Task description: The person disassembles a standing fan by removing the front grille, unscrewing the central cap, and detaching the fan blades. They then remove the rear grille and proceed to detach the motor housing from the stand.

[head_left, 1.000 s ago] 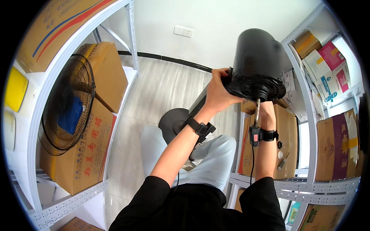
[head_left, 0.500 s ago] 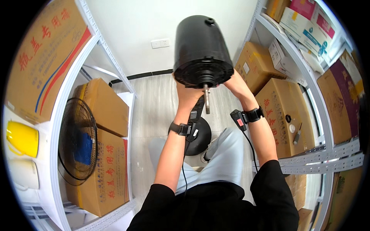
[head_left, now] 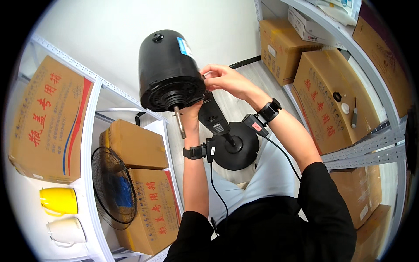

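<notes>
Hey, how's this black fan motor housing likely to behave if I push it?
The black motor housing is probably heavy for its size, since the metal shaft suggests a motor inside. It looks smooth and glossy, so it may feel slippery. Pushed hard, it could tip, being bulky and high above the round base.

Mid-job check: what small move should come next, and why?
Probably steady the black motor housing with the left hand: that hand is partly hidden behind it, the right hand is at its side edge, and the bare metal shaft sticks out.
</notes>
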`<action>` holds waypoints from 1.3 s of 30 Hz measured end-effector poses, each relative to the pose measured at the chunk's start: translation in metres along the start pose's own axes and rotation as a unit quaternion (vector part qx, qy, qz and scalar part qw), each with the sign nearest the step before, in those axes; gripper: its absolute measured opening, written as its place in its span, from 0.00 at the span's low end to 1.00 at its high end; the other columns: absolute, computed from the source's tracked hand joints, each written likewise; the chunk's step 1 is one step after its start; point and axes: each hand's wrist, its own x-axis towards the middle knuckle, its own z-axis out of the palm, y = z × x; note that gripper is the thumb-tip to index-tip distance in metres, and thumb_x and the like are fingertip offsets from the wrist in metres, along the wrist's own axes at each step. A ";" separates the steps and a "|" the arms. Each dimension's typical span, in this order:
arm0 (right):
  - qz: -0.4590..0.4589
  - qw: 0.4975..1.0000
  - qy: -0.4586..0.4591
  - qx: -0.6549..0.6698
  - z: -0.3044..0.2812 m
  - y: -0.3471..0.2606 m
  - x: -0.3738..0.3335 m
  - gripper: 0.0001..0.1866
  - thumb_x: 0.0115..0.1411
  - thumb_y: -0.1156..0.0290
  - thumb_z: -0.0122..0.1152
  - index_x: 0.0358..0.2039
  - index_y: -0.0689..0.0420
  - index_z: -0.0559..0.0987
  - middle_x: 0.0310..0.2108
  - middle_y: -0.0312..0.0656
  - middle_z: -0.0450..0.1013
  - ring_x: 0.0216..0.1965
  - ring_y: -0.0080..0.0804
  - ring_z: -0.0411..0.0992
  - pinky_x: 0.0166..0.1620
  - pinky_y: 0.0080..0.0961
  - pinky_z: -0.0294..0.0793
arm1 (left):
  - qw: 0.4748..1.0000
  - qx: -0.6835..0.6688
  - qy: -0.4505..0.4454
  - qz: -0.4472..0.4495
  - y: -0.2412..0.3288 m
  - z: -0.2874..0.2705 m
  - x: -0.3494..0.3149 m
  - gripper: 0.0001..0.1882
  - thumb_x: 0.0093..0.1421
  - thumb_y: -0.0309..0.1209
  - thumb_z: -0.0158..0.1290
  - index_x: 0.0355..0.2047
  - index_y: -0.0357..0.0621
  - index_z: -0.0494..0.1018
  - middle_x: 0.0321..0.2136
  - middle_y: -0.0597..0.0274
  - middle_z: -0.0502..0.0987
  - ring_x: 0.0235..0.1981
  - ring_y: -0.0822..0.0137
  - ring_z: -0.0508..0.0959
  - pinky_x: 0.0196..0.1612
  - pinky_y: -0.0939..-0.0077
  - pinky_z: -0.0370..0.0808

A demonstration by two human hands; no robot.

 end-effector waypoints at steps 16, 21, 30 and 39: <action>-0.046 0.994 0.016 -0.102 0.006 0.003 0.002 0.10 0.61 0.70 0.59 0.38 0.64 0.74 0.27 0.37 0.75 0.28 0.20 0.73 0.32 0.19 0.74 | 0.994 0.070 -0.056 0.059 -0.013 -0.028 0.009 0.36 0.47 0.22 0.64 0.57 0.34 0.64 0.55 0.54 0.68 0.56 0.59 0.68 0.62 0.64 0.60; -0.182 0.946 0.049 -0.263 0.003 0.002 -0.006 0.10 0.60 0.71 0.60 0.38 0.65 0.74 0.26 0.40 0.76 0.27 0.21 0.75 0.32 0.20 0.74 | 0.996 0.044 -0.029 0.068 -0.016 -0.021 0.006 0.39 0.46 0.26 0.64 0.59 0.35 0.62 0.56 0.55 0.68 0.57 0.58 0.67 0.63 0.63 0.60; -0.085 0.950 0.017 -0.300 -0.014 -0.026 -0.010 0.10 0.61 0.71 0.59 0.39 0.64 0.76 0.26 0.41 0.78 0.29 0.23 0.78 0.35 0.17 0.76 | 0.997 0.028 -0.018 0.073 -0.009 -0.011 0.009 0.42 0.42 0.27 0.64 0.60 0.38 0.61 0.58 0.55 0.66 0.58 0.57 0.66 0.64 0.60 0.58; -0.054 0.983 0.149 -0.090 -0.091 -0.031 -0.039 0.14 0.62 0.64 0.59 0.40 0.63 0.76 0.28 0.37 0.76 0.30 0.20 0.74 0.35 0.17 0.75 | 0.994 -0.086 0.034 0.050 -0.017 -0.034 0.007 0.36 0.39 0.14 0.65 0.52 0.41 0.71 0.48 0.60 0.75 0.47 0.64 0.75 0.51 0.71 0.74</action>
